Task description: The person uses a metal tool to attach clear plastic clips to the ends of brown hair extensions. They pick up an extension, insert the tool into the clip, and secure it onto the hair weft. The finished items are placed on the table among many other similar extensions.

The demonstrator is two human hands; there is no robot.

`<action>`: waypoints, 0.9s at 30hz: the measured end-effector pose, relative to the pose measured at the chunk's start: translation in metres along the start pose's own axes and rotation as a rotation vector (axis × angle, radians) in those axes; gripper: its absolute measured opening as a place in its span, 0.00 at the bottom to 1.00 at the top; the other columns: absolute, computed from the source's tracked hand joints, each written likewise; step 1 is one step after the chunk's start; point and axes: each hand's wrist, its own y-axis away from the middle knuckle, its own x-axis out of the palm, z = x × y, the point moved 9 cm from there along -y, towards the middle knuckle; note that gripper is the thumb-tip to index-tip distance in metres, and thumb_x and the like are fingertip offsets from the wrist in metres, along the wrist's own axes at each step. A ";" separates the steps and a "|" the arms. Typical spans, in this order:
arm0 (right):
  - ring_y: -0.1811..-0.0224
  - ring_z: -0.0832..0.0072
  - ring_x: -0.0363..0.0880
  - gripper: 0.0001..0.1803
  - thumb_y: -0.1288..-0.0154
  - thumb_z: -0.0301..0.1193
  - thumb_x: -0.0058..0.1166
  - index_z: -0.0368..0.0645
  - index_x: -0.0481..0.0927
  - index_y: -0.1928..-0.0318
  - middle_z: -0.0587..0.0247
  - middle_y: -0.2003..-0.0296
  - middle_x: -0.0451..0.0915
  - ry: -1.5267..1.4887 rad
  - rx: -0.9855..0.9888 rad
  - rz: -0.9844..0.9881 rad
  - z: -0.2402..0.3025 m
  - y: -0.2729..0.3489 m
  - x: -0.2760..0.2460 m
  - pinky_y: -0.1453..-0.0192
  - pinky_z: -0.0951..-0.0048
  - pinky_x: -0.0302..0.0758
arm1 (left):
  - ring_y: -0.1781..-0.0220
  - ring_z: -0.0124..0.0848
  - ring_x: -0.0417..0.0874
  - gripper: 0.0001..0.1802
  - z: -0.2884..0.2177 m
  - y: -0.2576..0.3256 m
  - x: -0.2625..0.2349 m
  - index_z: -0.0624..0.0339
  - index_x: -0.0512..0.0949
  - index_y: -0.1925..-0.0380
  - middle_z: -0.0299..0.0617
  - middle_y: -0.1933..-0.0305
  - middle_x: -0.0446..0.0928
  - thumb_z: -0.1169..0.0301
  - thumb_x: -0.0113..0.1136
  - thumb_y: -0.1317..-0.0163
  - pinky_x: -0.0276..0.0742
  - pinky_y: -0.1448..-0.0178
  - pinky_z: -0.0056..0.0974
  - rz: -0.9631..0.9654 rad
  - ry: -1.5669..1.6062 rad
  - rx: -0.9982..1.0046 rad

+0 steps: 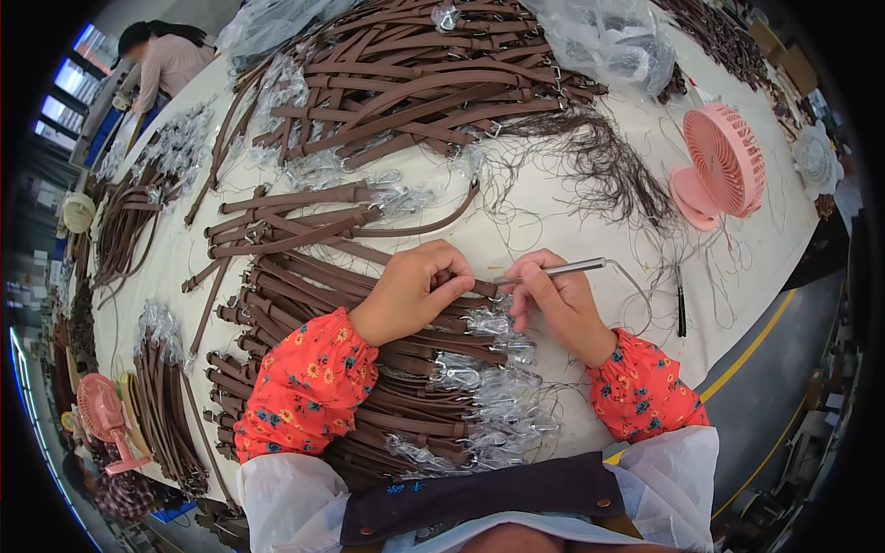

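My left hand (417,293) is closed with its fingertips pinched at the end of a brown strap (483,288). Fingers of my right hand (557,300) are wrapped round a slim silver metal rod tool (579,266), whose tip points at the strap end. From the tool's other end a thin grey cord (643,288) bends away in a loop. Beneath both hands lies a thick row of brown straps (406,392), with metal clasps in clear plastic wrap (498,405) at their right ends. Whatever else sits between the left fingertips is hidden.
A tangle of dark threads (608,166) lies beyond my right hand, near a pink fan (719,166). A slim black tool (681,304) rests at the right. More straps (415,88) are heaped at the back. Another person (166,60) works at the far left.
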 end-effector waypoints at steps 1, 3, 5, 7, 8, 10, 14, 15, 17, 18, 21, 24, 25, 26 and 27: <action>0.77 0.81 0.78 0.19 0.18 0.40 0.42 0.34 0.75 0.54 0.64 0.73 0.79 0.003 -0.003 0.004 0.000 0.000 0.000 0.71 0.80 0.75 | 0.71 0.28 0.77 0.05 0.000 0.000 0.000 0.63 0.81 0.65 0.40 0.68 0.77 0.74 0.67 0.37 0.72 0.66 0.34 0.007 -0.001 0.015; 0.77 0.81 0.78 0.19 0.18 0.40 0.42 0.34 0.75 0.53 0.64 0.73 0.79 0.008 -0.008 0.011 0.000 0.000 0.000 0.71 0.80 0.75 | 0.72 0.26 0.76 0.05 -0.001 0.000 0.002 0.62 0.81 0.65 0.38 0.68 0.76 0.74 0.67 0.37 0.72 0.67 0.33 0.020 -0.001 0.045; 0.77 0.78 0.79 0.19 0.18 0.41 0.42 0.35 0.74 0.52 0.60 0.72 0.79 0.027 -0.007 0.031 -0.001 0.000 0.000 0.67 0.78 0.77 | 0.72 0.26 0.76 0.05 -0.002 0.000 0.002 0.62 0.81 0.65 0.38 0.68 0.76 0.74 0.67 0.37 0.71 0.67 0.33 0.037 -0.002 0.058; 0.77 0.78 0.79 0.19 0.18 0.41 0.42 0.35 0.74 0.52 0.61 0.72 0.79 0.026 -0.013 0.034 0.000 0.000 0.001 0.67 0.78 0.77 | 0.72 0.26 0.75 0.05 -0.003 0.001 0.003 0.62 0.81 0.65 0.38 0.67 0.76 0.74 0.67 0.37 0.71 0.67 0.33 0.046 0.001 0.075; 0.77 0.80 0.78 0.19 0.18 0.40 0.42 0.34 0.75 0.53 0.62 0.73 0.79 0.017 -0.019 0.027 0.001 0.000 0.002 0.69 0.79 0.76 | 0.72 0.26 0.75 0.05 -0.003 0.001 0.003 0.62 0.80 0.65 0.38 0.67 0.76 0.74 0.67 0.37 0.71 0.68 0.33 0.048 0.004 0.086; 0.77 0.81 0.78 0.19 0.18 0.39 0.42 0.33 0.75 0.53 0.64 0.73 0.78 0.009 -0.027 0.020 0.001 0.000 0.002 0.71 0.80 0.75 | 0.70 0.24 0.75 0.04 -0.004 0.001 0.005 0.62 0.80 0.65 0.37 0.65 0.76 0.75 0.66 0.37 0.71 0.66 0.32 0.070 -0.007 0.091; 0.77 0.81 0.77 0.18 0.18 0.39 0.42 0.34 0.75 0.53 0.64 0.73 0.78 0.004 -0.026 0.020 0.001 -0.001 0.002 0.70 0.80 0.75 | 0.67 0.22 0.75 0.03 -0.005 0.002 0.004 0.63 0.80 0.64 0.35 0.62 0.76 0.77 0.64 0.36 0.73 0.62 0.30 0.098 -0.007 0.085; 0.77 0.81 0.77 0.18 0.18 0.39 0.42 0.34 0.75 0.53 0.64 0.73 0.78 0.001 -0.024 0.017 0.001 0.000 0.002 0.69 0.80 0.75 | 0.67 0.22 0.75 0.03 -0.006 0.002 0.003 0.63 0.79 0.64 0.35 0.62 0.76 0.78 0.63 0.36 0.73 0.62 0.30 0.093 0.009 0.089; 0.74 0.81 0.79 0.17 0.18 0.38 0.42 0.35 0.75 0.52 0.64 0.71 0.79 0.007 -0.073 0.022 0.001 0.000 -0.002 0.65 0.79 0.76 | 0.68 0.22 0.75 0.03 -0.008 0.000 -0.002 0.63 0.80 0.63 0.37 0.62 0.77 0.78 0.63 0.36 0.73 0.63 0.30 0.025 -0.039 0.042; 0.73 0.80 0.79 0.17 0.18 0.38 0.42 0.35 0.76 0.51 0.63 0.70 0.80 0.009 -0.098 0.028 0.002 0.000 -0.001 0.64 0.79 0.76 | 0.68 0.23 0.76 0.03 -0.008 0.001 -0.006 0.64 0.80 0.63 0.37 0.62 0.77 0.77 0.62 0.36 0.73 0.63 0.30 -0.012 -0.066 0.016; 0.64 0.78 0.82 0.14 0.19 0.35 0.45 0.37 0.76 0.47 0.62 0.65 0.82 0.284 -0.257 -0.036 0.023 0.003 -0.002 0.56 0.77 0.78 | 0.70 0.22 0.76 0.04 -0.015 0.003 -0.002 0.64 0.81 0.62 0.40 0.64 0.78 0.77 0.62 0.36 0.73 0.66 0.30 0.045 -0.233 0.147; 0.57 0.77 0.83 0.12 0.20 0.32 0.47 0.38 0.76 0.45 0.61 0.61 0.84 0.265 -0.274 0.064 0.017 0.003 0.009 0.51 0.75 0.79 | 0.69 0.23 0.79 0.06 -0.002 0.004 0.005 0.63 0.82 0.60 0.43 0.61 0.81 0.77 0.63 0.37 0.73 0.67 0.30 0.262 -0.153 -0.094; 0.55 0.75 0.84 0.12 0.21 0.31 0.48 0.38 0.77 0.46 0.59 0.60 0.84 0.259 -0.221 0.098 0.015 0.004 0.014 0.49 0.74 0.79 | 0.61 0.31 0.83 0.09 0.007 0.007 0.011 0.62 0.82 0.58 0.44 0.56 0.82 0.76 0.65 0.39 0.77 0.59 0.35 0.399 -0.194 -0.236; 0.55 0.75 0.84 0.12 0.21 0.31 0.48 0.38 0.77 0.46 0.59 0.60 0.84 0.278 -0.228 0.120 0.016 0.005 0.017 0.49 0.73 0.79 | 0.58 0.35 0.83 0.11 -0.005 0.001 0.001 0.61 0.82 0.56 0.45 0.55 0.83 0.76 0.66 0.39 0.77 0.55 0.37 0.255 -0.289 -0.075; 0.55 0.75 0.85 0.12 0.21 0.30 0.48 0.38 0.77 0.46 0.58 0.60 0.84 0.301 -0.232 0.141 0.017 0.006 0.019 0.49 0.73 0.79 | 0.55 0.38 0.82 0.12 -0.017 0.000 -0.007 0.61 0.82 0.55 0.46 0.54 0.83 0.75 0.67 0.40 0.77 0.52 0.39 0.110 -0.379 0.088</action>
